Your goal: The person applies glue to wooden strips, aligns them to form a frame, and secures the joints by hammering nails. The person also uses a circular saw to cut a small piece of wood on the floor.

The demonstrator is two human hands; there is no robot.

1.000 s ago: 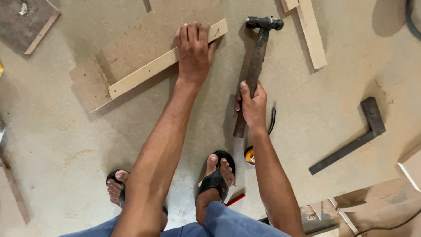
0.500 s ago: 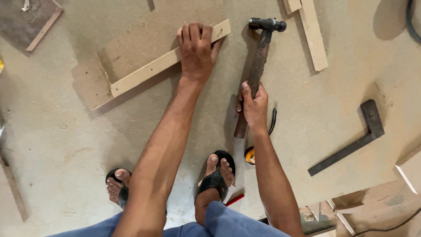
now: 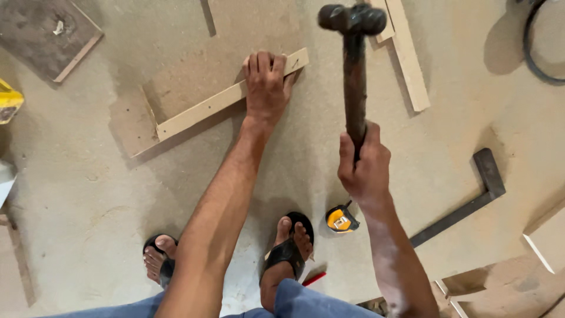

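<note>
Leftmost, a yellow object [image 3: 9,101] pokes in at the frame edge, with a dark square board [image 3: 41,35] above it on the dusty floor [image 3: 88,194]. Next comes a brown fibreboard panel [image 3: 235,53] with a pale wooden strip [image 3: 200,110] lying slantwise across it. The left hand [image 3: 266,82] lies flat, fingers spread, pressing down on the strip near its upper end. Below, two feet in black sandals [image 3: 288,250] stand on the floor. A yellow tape measure [image 3: 342,219] lies just beside the right foot. The right hand [image 3: 364,164] is closed around the handle of a hammer [image 3: 354,70], raised with its head up. Further right lie a loose wooden batten [image 3: 409,59] and a dark steel square [image 3: 471,200].
</note>
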